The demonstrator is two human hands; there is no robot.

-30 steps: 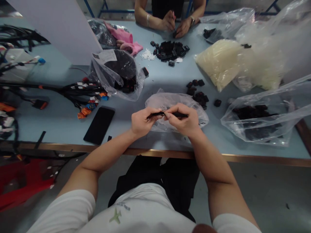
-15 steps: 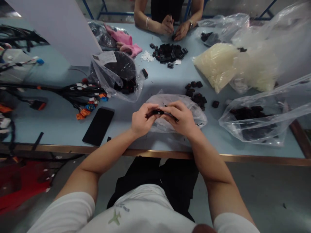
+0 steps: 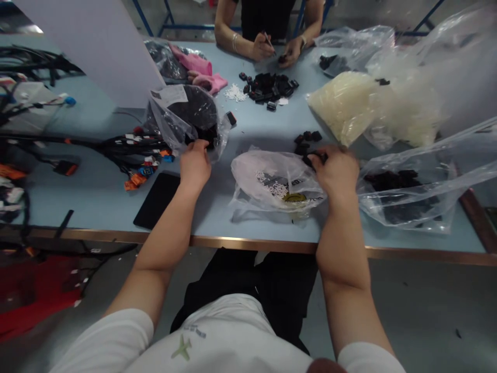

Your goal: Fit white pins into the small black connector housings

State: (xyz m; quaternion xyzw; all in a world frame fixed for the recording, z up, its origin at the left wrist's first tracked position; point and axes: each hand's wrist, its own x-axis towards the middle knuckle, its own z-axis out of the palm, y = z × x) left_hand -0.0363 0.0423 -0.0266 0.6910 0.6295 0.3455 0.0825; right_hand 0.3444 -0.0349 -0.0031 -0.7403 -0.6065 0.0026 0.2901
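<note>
Head view shows the two hands spread to either side of the clear bag of white pieces (image 3: 277, 178), which lies on the counter (image 3: 97, 186) straight ahead of the person. Right of that bag, the right hand (image 3: 337, 168) rests knuckles up. Its fingers (image 3: 324, 155) are curled shut on a black connector (image 3: 313, 157) at the near edge of a small pile of black connectors (image 3: 306, 140), which sits just behind the bag's right corner. Left of and behind the bag, the left hand (image 3: 195, 165) reaches to the mouth of a plastic bag of black parts (image 3: 194, 116). Its fingertips are hidden at the opening, so I cannot tell whether they grip anything. The step in hand looks like fetching parts, one from each side. The next move, as I judge it, calls for a firm pinch on each small piece and a clean lift clear of film and loose neighbours. A phone (image 3: 155, 199) lies left of the bag, near the counter's edge.
</note>
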